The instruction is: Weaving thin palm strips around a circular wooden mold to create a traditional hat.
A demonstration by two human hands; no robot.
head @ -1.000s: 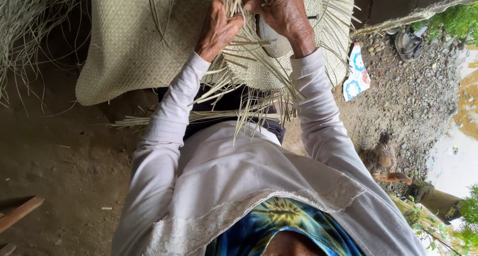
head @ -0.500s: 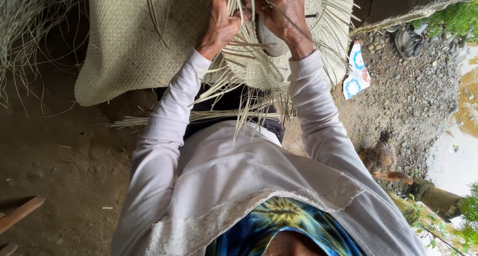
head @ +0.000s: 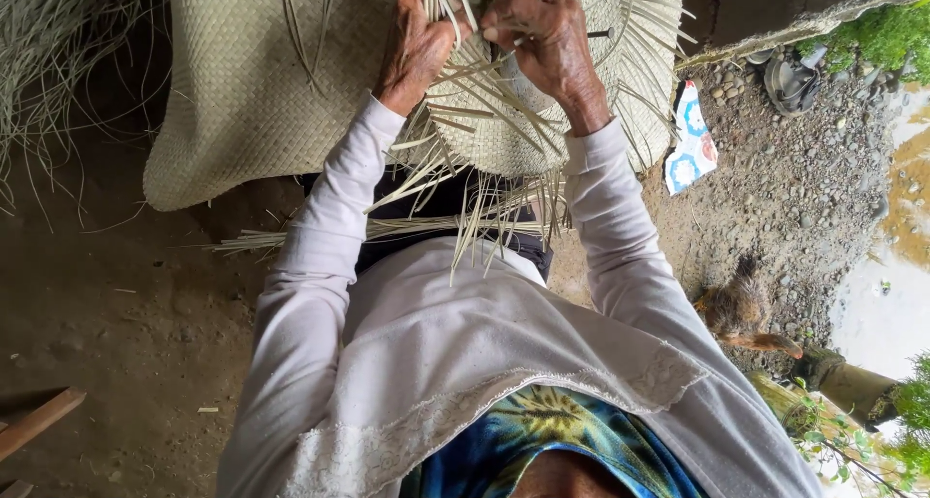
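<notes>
From my remote seat I saw both hands working at the unfinished edge of a pale woven mat (head: 242,101), which lay draped over the person's lap and spread away across the dirt floor (head: 116,324). The left hand (head: 417,52) was curled around a few of the loose strips (head: 465,217) where they left the weave, pinching them against the mat. The right hand (head: 542,38) was closed over another cluster of strips just beside it, knuckles up; its fingertips were tucked under, so I could not tell how many strands it gripped. More free ends fanned out from the mat's edge down toward the person's waist and out to the right. I judged the step in hand to be the plaiting itself: one strand being crossed over or under its neighbours at the open edge, with the left hand pinning the finished part. The next move, as I read it, called for keeping that pinned spot tight while one strip was picked out of the fan and laid flat, without twisting or cracking it. A bundle of dried strips (head: 58,33) hung at the upper left, and a chicken (head: 741,309) stood on the gravel (head: 804,188) well to the right, near a patterned cloth (head: 691,135).
</notes>
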